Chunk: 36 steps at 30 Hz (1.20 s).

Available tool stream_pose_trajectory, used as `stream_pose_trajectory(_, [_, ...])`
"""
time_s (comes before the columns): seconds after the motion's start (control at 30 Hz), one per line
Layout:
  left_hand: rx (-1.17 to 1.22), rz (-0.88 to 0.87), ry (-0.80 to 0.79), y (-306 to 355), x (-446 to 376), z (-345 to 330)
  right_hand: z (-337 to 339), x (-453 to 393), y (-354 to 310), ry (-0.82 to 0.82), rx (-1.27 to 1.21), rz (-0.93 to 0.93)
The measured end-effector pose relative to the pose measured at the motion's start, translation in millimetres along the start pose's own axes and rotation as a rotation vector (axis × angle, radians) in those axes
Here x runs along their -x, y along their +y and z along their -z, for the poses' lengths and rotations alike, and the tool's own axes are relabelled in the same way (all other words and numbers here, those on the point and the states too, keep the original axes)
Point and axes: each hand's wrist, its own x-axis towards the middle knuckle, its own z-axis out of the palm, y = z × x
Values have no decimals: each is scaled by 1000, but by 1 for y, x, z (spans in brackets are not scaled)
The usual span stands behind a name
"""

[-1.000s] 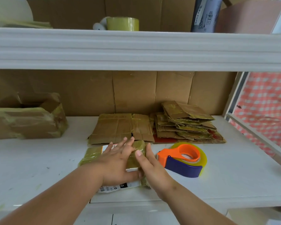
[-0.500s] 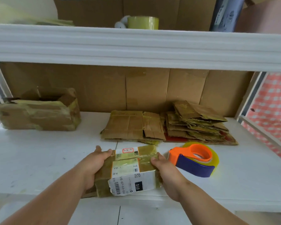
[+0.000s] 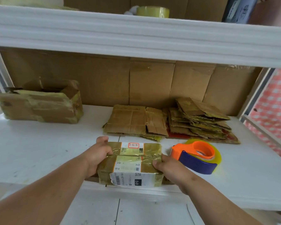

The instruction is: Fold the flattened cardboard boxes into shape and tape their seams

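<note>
— Holding anything?
— Yes. The left hand point(image 3: 96, 157) and right hand point(image 3: 169, 170) clasp the box point(image 3: 133, 164) by its ends, fingers curled round, at the shelf's point(image 3: 39, 151) front edge.
— What's near the grip?
— Just right of it, the dispenser point(image 3: 196, 155). Beyond it lie the flats point(image 3: 198, 120).

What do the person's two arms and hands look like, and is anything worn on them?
Both forearms are bare up to the frame edge: no sleeves, gloves, watch or bracelet show. The left hand and right hand carry no visible rings, and the nails look short and unpainted.
</note>
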Motion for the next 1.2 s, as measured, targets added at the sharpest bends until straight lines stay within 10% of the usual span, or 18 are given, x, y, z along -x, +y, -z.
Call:
stream_pose_trajectory(0.47, [-288,-205,294,-8,-8,13,7,-5,-16,141,254,226])
stream_pose_trajectory(0.7, [-504,-337,50,17,-22,0,18,4,-26,311,510,251])
stream_pose_trajectory(0.8, [-787,-355,177,17,-30,-6,19,7,-28,321,604,210])
stream_pose_trajectory(1.2, [-227,-388,290,12,-47,-16,14,7,-33,302,520,199])
